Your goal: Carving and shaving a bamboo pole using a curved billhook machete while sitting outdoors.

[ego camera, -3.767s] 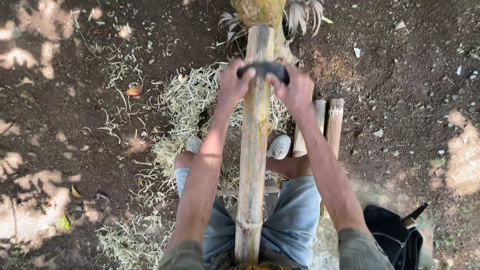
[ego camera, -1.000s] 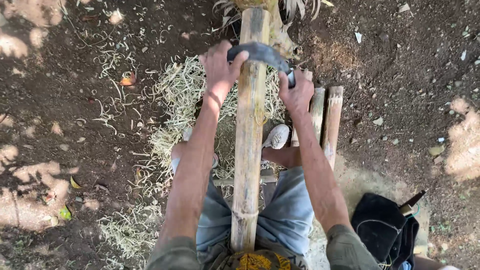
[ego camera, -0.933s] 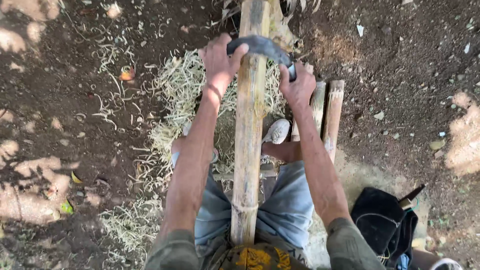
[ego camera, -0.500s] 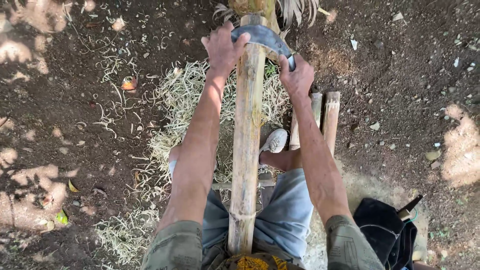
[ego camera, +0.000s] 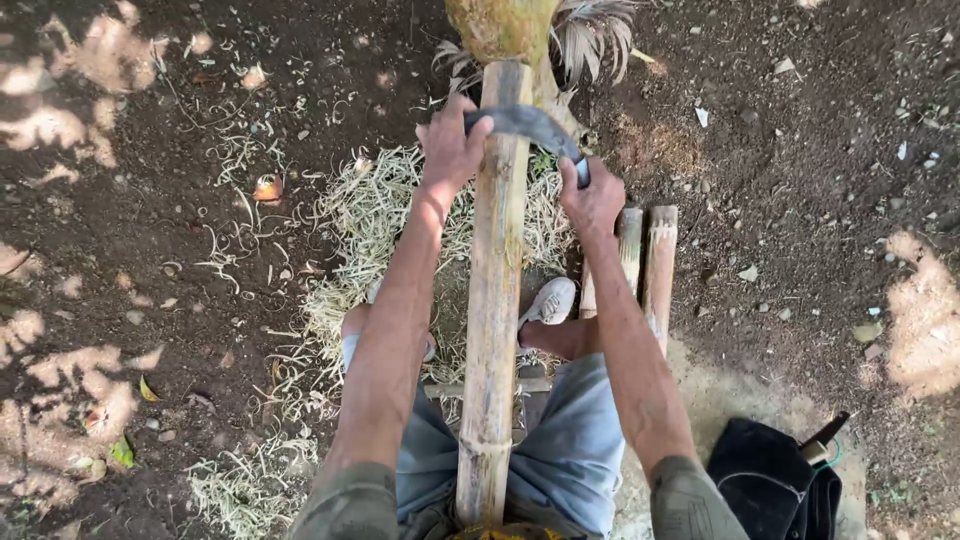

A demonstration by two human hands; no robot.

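Both grips clamped: left hand [ego camera: 450,150], right hand [ego camera: 592,203] on curved blade [ego camera: 528,122] across bamboo pole [ego camera: 495,290], upper centre; bare soil either side.

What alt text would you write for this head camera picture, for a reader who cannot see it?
Seen from above, a seated person grips a dark curved blade across a long bamboo pole, left hand and right hand at its two ends. Pale shavings cover the dark soil around the pole, two short bamboo pieces lie to the right, and a black bag sits beside the right elbow.
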